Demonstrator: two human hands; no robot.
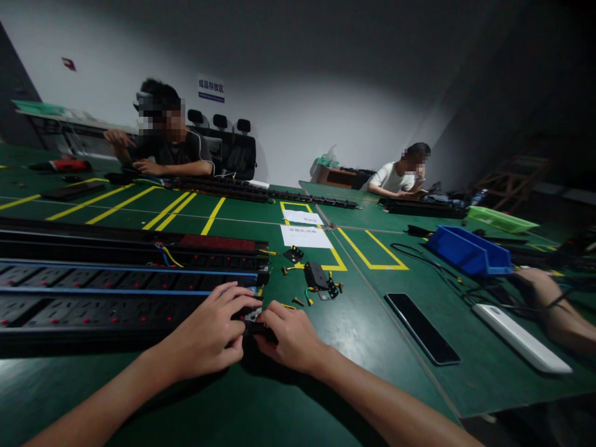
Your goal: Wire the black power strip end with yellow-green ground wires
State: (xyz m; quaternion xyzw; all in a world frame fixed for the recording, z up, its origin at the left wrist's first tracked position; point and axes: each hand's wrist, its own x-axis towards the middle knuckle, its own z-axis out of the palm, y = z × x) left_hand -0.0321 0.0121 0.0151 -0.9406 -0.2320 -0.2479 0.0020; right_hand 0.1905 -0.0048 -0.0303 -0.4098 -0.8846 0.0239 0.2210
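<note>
A long black power strip (pixel 114 315) with several sockets and small red dots lies in front of me, its right end under my hands. My left hand (pixel 209 332) is closed over that end, fingers curled on its top edge. My right hand (pixel 293 335) pinches a small black end piece (pixel 254 326) at the strip's end; the fingers hide much of it. Whether the piece is seated there I cannot tell. Right beyond my hands lie a small black box (pixel 316 275) with short yellow-green wires and a loose screw (pixel 298 302).
Behind lies a second power strip (pixel 116 279). On the right are a phone (pixel 421 329), a white power bank (pixel 521 338), a blue bin (pixel 465 251) and black cables. Another person's hand (pixel 540 282) reaches beside the bin. Two people sit across the green table (pixel 363 397).
</note>
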